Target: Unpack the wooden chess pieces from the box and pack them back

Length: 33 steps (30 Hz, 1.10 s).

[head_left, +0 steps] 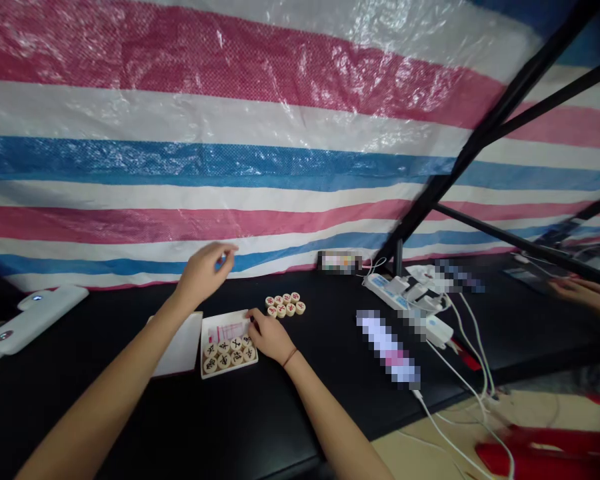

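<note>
A shallow white box point(255, 361) holds two rows of round xiangqi pieces point(223, 361) with dark characters, and a clear plastic sheet with red lines lies in its far part. My right hand point(273, 337) is at the box's right wall, its bent fingers closed over the edge; its fingertips are partly hidden. Raised above the table, my left hand point(205, 272) has curved fingers, with a gap between thumb and forefinger and nothing visible in it. Beyond my right hand stand two rows of pieces with red characters point(285, 305). The white box lid point(177, 347) lies left of the box, partly behind my left forearm.
A white device point(40, 320) lies at far left. To the right are a lit phone point(389, 350) on a cable and a power strip point(405, 303) with plugs and tangled cords. A striped tarp point(280, 193) hangs behind. Another person's hand point(587, 297) is at far right.
</note>
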Tool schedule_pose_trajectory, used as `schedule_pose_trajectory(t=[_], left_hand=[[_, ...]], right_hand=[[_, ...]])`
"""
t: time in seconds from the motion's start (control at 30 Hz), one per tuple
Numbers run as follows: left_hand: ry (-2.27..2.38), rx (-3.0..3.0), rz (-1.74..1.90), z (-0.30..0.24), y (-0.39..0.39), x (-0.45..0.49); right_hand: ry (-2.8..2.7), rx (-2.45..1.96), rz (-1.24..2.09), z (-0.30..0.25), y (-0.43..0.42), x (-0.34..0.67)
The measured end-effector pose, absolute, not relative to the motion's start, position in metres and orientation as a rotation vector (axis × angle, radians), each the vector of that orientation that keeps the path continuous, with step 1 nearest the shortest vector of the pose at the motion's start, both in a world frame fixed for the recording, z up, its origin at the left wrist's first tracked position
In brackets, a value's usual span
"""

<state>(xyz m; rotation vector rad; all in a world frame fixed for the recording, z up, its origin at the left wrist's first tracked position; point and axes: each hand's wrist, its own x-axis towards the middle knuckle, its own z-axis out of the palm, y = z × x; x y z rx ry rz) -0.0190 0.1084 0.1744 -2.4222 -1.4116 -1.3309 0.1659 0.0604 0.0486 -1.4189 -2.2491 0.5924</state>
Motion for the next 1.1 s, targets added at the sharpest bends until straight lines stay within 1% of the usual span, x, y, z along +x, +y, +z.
schedule_pose_trajectory(t=[0.17, 0.23, 0.33, 0.53, 0.87, 1.1], left_hand=[[-1.583, -2.568, -0.832, 0.095, 0.066, -0.056], [-1.625, -2.56, -0.679, 0.079, 0.055, -0.061], [-1.654, -2.51, -0.548, 0.067, 0.043, -0.06], [-1.582, -2.574, -0.472, 0.058, 0.036, -0.061], [-1.656, -2.738, -0.422, 0.066, 0.029, -0.059], [-1.612, -2.836, -0.428, 0.065, 0.027, -0.055]], right_hand=[[-2.234, -1.388, 0.631, 0.049, 0.066, 0.162], [-2.207, -1.394, 0.625, 0.046, 0.067, 0.16], [-2.156, -1.413, 0.618, 0.041, 0.066, 0.159], [-2.127, -1.352, 0.676, 0.039, 0.064, 0.165], [-2.149, -1.281, 0.691, 0.036, 0.065, 0.168], [-2.163, -1.293, 0.713, 0.039, 0.067, 0.171]])
